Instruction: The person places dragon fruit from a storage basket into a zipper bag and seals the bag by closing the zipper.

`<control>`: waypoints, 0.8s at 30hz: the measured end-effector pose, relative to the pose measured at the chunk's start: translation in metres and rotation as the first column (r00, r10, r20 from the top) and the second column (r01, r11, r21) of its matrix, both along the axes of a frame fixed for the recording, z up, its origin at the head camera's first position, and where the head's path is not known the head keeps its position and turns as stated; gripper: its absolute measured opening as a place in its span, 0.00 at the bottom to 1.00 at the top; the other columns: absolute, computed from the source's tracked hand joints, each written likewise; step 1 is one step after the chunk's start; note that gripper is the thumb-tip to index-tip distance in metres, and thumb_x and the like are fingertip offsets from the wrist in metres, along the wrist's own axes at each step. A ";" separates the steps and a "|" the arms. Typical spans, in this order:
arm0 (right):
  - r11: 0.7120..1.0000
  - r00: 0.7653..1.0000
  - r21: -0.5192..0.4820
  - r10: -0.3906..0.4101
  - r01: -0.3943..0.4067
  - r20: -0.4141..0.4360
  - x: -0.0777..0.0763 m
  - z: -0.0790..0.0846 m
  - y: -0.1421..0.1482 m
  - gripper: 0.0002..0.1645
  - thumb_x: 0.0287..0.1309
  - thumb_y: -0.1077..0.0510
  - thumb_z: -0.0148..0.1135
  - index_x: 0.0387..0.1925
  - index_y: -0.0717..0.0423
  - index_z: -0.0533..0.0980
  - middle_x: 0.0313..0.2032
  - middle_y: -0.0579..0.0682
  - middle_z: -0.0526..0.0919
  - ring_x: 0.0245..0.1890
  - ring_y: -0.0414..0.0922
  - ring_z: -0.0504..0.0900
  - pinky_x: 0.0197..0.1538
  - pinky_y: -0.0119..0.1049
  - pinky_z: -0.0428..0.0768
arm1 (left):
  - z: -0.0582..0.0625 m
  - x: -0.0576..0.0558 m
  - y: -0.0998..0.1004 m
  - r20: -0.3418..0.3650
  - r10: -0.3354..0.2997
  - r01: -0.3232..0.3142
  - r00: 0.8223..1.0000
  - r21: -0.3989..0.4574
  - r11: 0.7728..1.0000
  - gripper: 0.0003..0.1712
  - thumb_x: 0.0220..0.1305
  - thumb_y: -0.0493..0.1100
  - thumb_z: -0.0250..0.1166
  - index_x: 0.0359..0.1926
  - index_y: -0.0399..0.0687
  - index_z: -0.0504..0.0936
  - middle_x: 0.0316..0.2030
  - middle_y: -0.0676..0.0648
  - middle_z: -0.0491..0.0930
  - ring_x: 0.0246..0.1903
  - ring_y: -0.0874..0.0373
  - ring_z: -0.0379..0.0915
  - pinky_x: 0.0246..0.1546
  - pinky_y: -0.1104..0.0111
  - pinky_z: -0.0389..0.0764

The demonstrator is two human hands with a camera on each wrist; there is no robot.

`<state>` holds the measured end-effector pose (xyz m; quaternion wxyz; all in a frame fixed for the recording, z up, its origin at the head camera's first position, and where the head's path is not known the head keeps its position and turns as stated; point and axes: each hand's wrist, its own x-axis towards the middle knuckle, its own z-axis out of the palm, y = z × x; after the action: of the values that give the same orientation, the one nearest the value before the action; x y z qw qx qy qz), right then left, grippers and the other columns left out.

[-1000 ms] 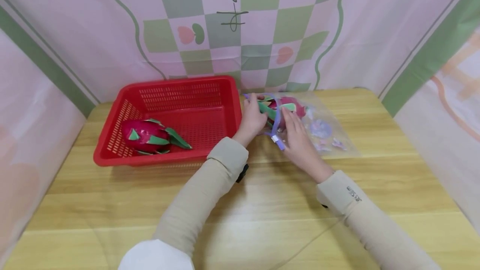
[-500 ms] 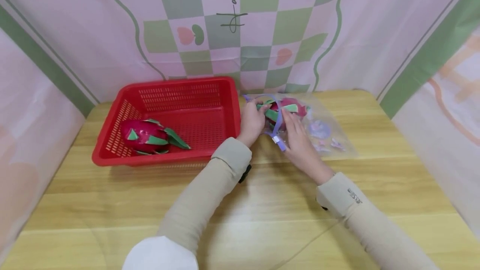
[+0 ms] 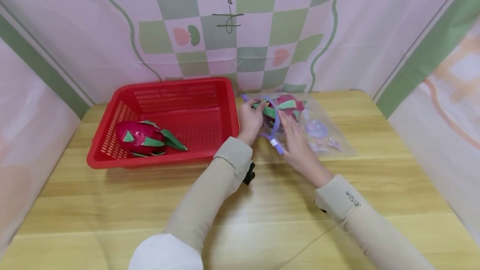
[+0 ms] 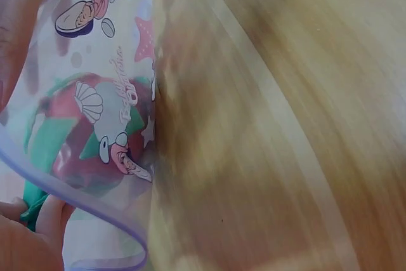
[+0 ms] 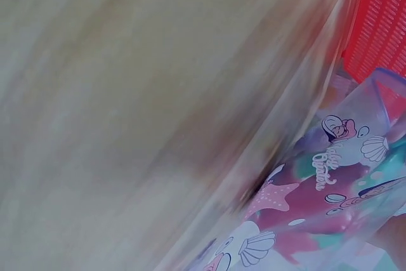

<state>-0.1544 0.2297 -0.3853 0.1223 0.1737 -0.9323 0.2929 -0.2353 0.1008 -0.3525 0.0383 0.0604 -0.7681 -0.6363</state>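
Observation:
A clear zip bag (image 3: pixel 330 126) with a purple rim and sea-themed print lies on the table, its mouth facing left. Inside it is a pink dragon fruit (image 3: pixel 296 103) with green leaves, its leafy end at the opening. My left hand (image 3: pixel 250 122) pinches a green leaf at the mouth, as the left wrist view shows low on the left. My right hand (image 3: pixel 300 147) rests on the bag near the rim with its fingers extended. The zip slider (image 3: pixel 273 142) hangs just left of it. Another dragon fruit (image 3: pixel 138 136) lies in the red basket (image 3: pixel 163 162).
The basket stands directly left of the bag, its right wall close to my left hand. The wooden table (image 3: pixel 270 220) runs to a patterned curtain (image 3: pixel 255 32) behind, with more curtain at both sides. A thin cord (image 3: pixel 307 245) trails from the right sleeve.
The head view has shifted slightly. My left fingers have drawn in a little at the bag's mouth, while my right hand stays on the bag. The basket and its fruit stay put.

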 end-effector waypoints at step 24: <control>0.996 0.996 0.053 -0.072 0.070 0.044 -0.006 0.005 -0.008 0.46 0.63 0.58 0.55 0.75 0.59 0.42 0.74 0.62 0.48 0.74 0.61 0.46 0.74 0.59 0.45 | -0.003 -0.018 0.000 0.235 -0.187 0.116 0.954 0.287 0.951 0.50 0.63 0.29 0.51 0.73 0.36 0.26 0.63 0.37 0.64 0.46 0.54 0.70 0.45 0.66 0.78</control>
<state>-0.1606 0.2220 -0.3801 0.1069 0.1367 -0.9476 0.2682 -0.2530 0.1012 -0.3560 -0.1202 0.0881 -0.6748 -0.7228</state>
